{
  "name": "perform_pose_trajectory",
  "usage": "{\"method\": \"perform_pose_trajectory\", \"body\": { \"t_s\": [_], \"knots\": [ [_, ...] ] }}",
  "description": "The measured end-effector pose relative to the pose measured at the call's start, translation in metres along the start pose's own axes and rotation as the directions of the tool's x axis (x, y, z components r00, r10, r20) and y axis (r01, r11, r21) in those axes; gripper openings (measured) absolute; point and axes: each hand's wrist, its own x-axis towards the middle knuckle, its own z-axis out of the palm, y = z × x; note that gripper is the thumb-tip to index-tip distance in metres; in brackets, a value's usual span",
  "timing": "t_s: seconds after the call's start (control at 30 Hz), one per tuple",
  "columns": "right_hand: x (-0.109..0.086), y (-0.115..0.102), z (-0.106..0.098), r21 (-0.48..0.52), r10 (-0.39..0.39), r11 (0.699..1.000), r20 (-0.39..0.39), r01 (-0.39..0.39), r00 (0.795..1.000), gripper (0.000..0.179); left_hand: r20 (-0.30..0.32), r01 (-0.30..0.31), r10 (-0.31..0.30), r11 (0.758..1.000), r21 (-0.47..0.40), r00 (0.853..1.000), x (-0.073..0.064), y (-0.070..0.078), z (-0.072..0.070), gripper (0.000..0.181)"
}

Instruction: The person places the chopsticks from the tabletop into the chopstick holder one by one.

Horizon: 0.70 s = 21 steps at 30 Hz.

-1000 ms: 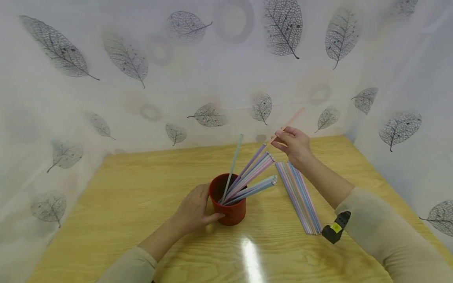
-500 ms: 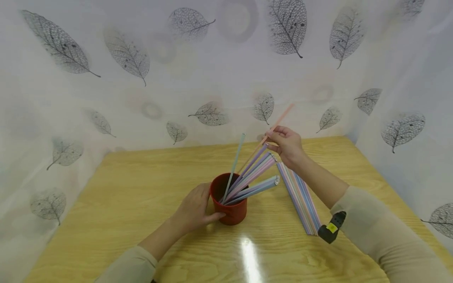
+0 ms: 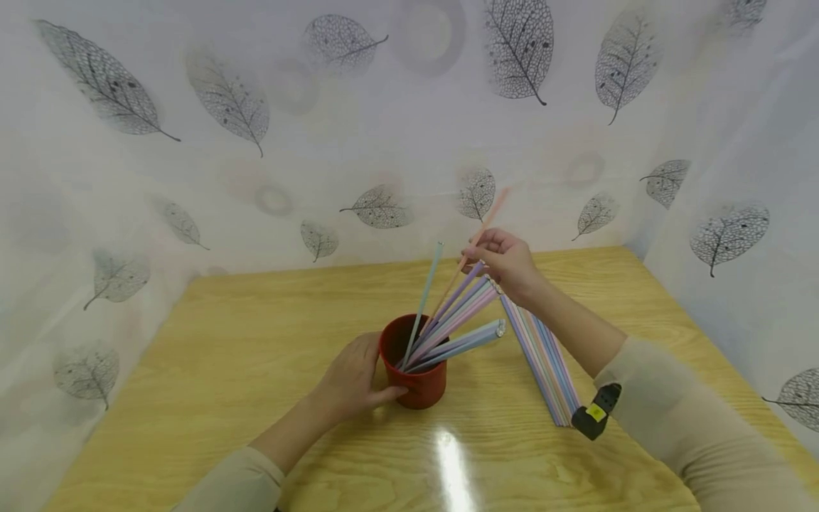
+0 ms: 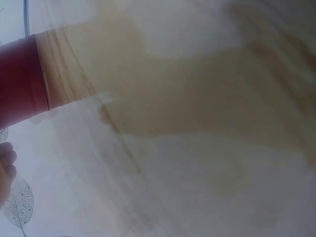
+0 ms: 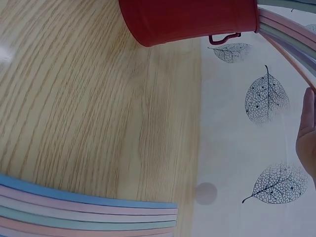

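A red cup (image 3: pixel 422 390) stands on the table with several pastel straws (image 3: pixel 457 313) leaning out to its right. My left hand (image 3: pixel 348 377) grips the cup from its left side, thumb across the front. An orange straw (image 3: pixel 495 205) is pinched between thumb and fingers of my right hand (image 3: pixel 505 263). Its lower end reaches into the cup's mouth, behind a purple straw. One mint straw (image 3: pixel 430 277) stands more upright than the others. In the right wrist view, the cup (image 5: pixel 192 19) shows a small handle, and my right fingers (image 5: pixel 307 111) appear at the right edge.
A flat row of loose straws (image 3: pixel 542 359) lies on the wooden table (image 3: pixel 256 341), right of the cup and under my right forearm. A white curtain (image 3: pixel 409 128) with leaf prints hangs behind the table. A black wrist camera (image 3: pixel 590 421) sits on my right sleeve.
My right hand has moved left with the orange straw, which tilts more upright. Its lower end has gone from above the bundle into the cup. My left hand keeps its grip.
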Motion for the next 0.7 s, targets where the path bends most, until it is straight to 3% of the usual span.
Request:
{"method": "perform_pose_trajectory", "body": {
  "t_s": [0.1, 0.37, 0.53, 0.7],
  "knots": [
    [-0.001, 0.002, 0.005, -0.063, 0.021, 0.998, 0.042, -0.018, 0.999, 0.010, 0.010, 0.010, -0.010, 1.000, -0.001, 1.000, 0.000, 0.001, 0.000, 0.084],
    [-0.011, 0.006, 0.018, -0.079, 0.159, 0.986, 0.157, -0.148, 0.975, 0.008, 0.021, 0.024, -0.024, 1.000, -0.012, 1.000, -0.002, 0.001, 0.001, 0.087],
    [-0.013, 0.009, 0.019, -0.149, 0.209, 0.974, 0.278, -0.172, 0.938, 0.004, 0.024, 0.027, -0.027, 0.999, -0.022, 0.999, -0.002, 0.002, 0.001, 0.087],
    [-0.014, 0.012, 0.018, -0.253, 0.276, 0.947, 0.331, -0.196, 0.903, 0.007, 0.035, 0.038, -0.037, 0.999, -0.026, 0.999, -0.003, 0.002, 0.001, 0.087]
  ]
}}
